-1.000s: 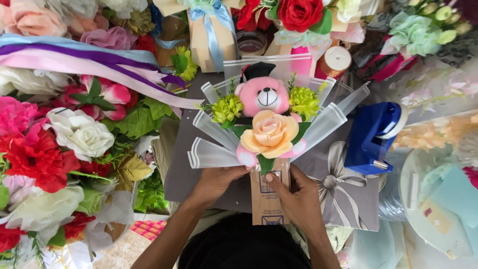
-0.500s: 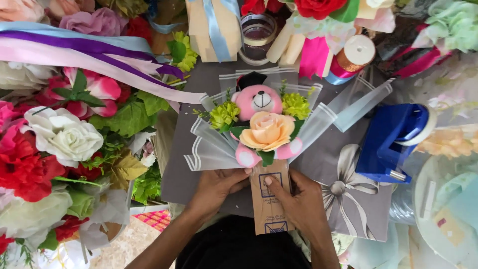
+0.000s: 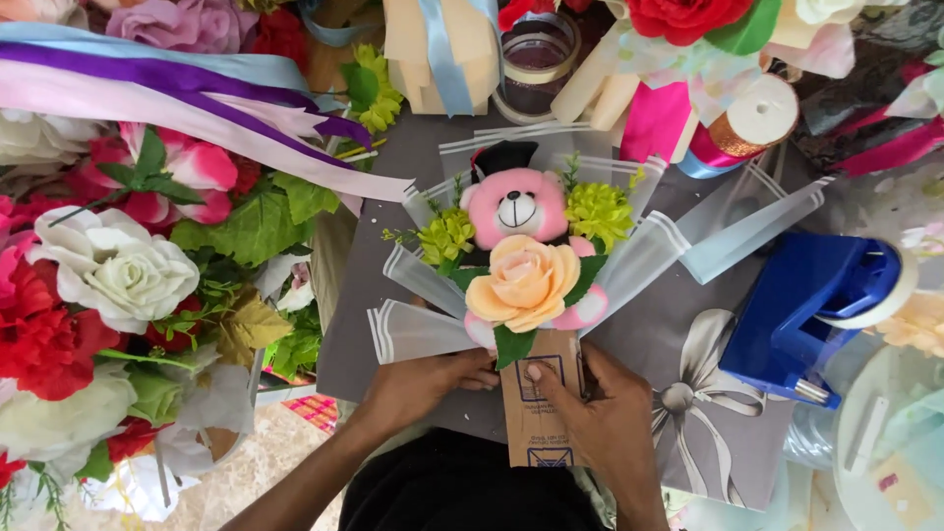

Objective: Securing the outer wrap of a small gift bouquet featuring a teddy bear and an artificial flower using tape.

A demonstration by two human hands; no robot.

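A small bouquet lies on a grey sheet (image 3: 393, 197): a pink teddy bear (image 3: 515, 204) with a black cap, a peach rose (image 3: 523, 282), yellow-green flowers (image 3: 598, 211) and clear wrapping strips (image 3: 418, 329). It sits on a brown cardboard piece (image 3: 536, 413). My left hand (image 3: 423, 383) presses the wrap at the bouquet's lower left. My right hand (image 3: 605, 413) holds the cardboard at its right, thumb on its face.
Artificial flowers (image 3: 113, 270) and pink, purple and blue ribbons (image 3: 157, 84) crowd the left. A blue tape dispenser (image 3: 811, 310) stands at right. A glass jar (image 3: 536, 54), ribbon spools (image 3: 757, 118) and a red rose (image 3: 683, 15) line the back edge.
The view has shifted and drawn slightly closer to the bouquet. Both hands stay at the bouquet's base, with the fingers moved only a little.
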